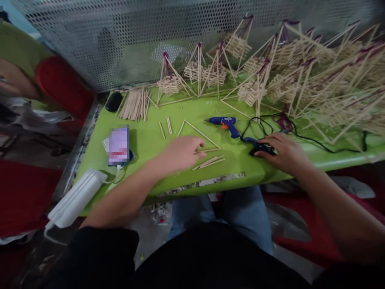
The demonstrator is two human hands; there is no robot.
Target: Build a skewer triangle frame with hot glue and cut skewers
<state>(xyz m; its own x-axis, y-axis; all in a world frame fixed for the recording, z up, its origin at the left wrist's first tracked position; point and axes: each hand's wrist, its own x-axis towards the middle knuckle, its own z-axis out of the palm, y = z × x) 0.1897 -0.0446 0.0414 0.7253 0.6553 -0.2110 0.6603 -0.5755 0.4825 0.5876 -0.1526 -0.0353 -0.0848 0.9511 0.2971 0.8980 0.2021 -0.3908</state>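
Note:
My left hand (185,153) is over the green tabletop, its fingers curled with a gap between thumb and forefinger. Through that gap runs one thin wooden stick of a triangle of sticks (202,133) laid flat. Just below lie several loose sticks (210,161). On the right, the thumb and fingers of my right hand (285,153) close around a black-and-blue hand tool (255,148), whose exact kind is partly hidden. A blue hot glue gun (224,121) with an orange trigger lies between the hands, its nozzle facing left.
Stick frames with purple cord (252,90) crowd the back and right. A stick bundle (134,105), black rounded object (114,101), phone (119,145) and white cylinder (76,196) stand left. A black cable (325,149) crosses the green table (180,184). Perforated metal (120,48) borders the back.

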